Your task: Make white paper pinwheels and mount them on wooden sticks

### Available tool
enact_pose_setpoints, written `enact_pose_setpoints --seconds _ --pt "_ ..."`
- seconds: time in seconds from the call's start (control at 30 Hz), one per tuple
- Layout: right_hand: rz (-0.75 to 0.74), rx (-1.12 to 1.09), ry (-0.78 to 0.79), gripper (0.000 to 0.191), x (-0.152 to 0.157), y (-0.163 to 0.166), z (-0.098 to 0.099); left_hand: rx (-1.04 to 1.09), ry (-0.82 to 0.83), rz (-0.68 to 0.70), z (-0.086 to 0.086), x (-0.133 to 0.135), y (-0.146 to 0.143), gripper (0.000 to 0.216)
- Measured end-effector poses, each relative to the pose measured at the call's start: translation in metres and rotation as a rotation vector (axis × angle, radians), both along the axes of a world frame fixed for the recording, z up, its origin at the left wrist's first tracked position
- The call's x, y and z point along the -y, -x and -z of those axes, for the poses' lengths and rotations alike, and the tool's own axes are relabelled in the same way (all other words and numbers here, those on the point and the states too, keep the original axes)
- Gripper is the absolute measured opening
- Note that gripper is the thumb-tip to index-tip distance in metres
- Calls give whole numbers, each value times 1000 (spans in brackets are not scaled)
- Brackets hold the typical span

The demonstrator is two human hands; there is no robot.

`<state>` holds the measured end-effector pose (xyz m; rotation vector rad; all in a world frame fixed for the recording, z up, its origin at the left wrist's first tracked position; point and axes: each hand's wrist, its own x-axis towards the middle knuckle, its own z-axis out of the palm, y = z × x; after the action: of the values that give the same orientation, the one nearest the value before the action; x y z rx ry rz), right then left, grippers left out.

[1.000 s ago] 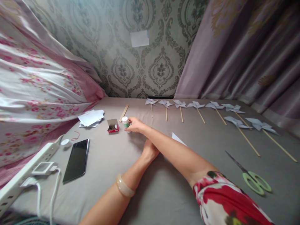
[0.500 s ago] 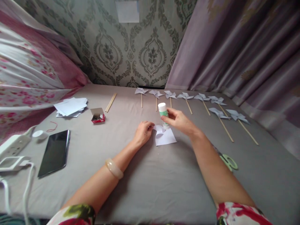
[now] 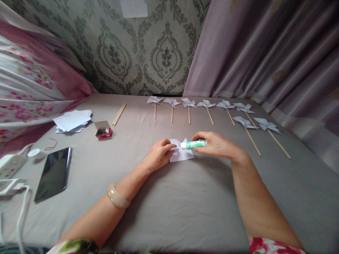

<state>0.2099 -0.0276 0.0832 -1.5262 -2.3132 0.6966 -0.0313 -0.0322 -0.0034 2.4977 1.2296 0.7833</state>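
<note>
A small white paper (image 3: 182,156) lies on the cloth-covered surface, cut, with a corner bent inward. My left hand (image 3: 160,153) pinches its left part between thumb and forefinger. In my right hand (image 3: 215,144) is a green and white glue stick (image 3: 195,144), held nearly level above the paper. Its white end points left at the fingers of my left hand. I cannot tell whether the stick touches the paper. Behind stand out several finished paper pinwheels (image 3: 189,103) on wooden sticks, lying in a row toward the right.
Left of my hands are a small red box (image 3: 104,133) of dark bits, thin wooden sticks (image 3: 119,114), a stack of white paper (image 3: 72,121), a phone (image 3: 53,174), a red string (image 3: 51,144), a round white object (image 3: 36,153) and a power strip (image 3: 12,164) with cables.
The glue stick has gone from upright on the paper to nearly level, its white end swung left. My right wrist has turned. The view has shifted slightly; the scissors are hidden now.
</note>
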Motion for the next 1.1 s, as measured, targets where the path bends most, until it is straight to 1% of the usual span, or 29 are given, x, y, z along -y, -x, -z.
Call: enact_pose_setpoints --seconds 0.07,0.13,0.2,0.33,0.43,0.53,0.7,0.87,1.1 --pt "-42 -20 -42 23 -1 -2 0 -47 -40 18 2 -1 -1 26" --pt "-48 -52 -69 22 -1 -3 0 -76 -65 29 2 -1 -1 25" --pt "4 -87 -61 23 -1 -2 -2 -96 -73 27 1 0 -1 25" --pt "129 -160 -27 31 -1 5 -2 -138 -64 30 -1 1 -2 25" --pt "130 -235 -28 32 -1 11 0 -162 -51 30 -3 2 -3 26" --pt "134 -266 -75 31 -1 17 2 -178 -44 32 -4 3 -3 26" --pt "80 -292 -80 32 -1 23 8 -185 -39 37 -3 3 -3 27" --pt "31 -241 -114 32 -4 29 15 -201 -25 37 -4 3 -3 27" --pt "-4 -185 -112 34 -4 33 20 -218 -20 28 -5 4 -3 28"
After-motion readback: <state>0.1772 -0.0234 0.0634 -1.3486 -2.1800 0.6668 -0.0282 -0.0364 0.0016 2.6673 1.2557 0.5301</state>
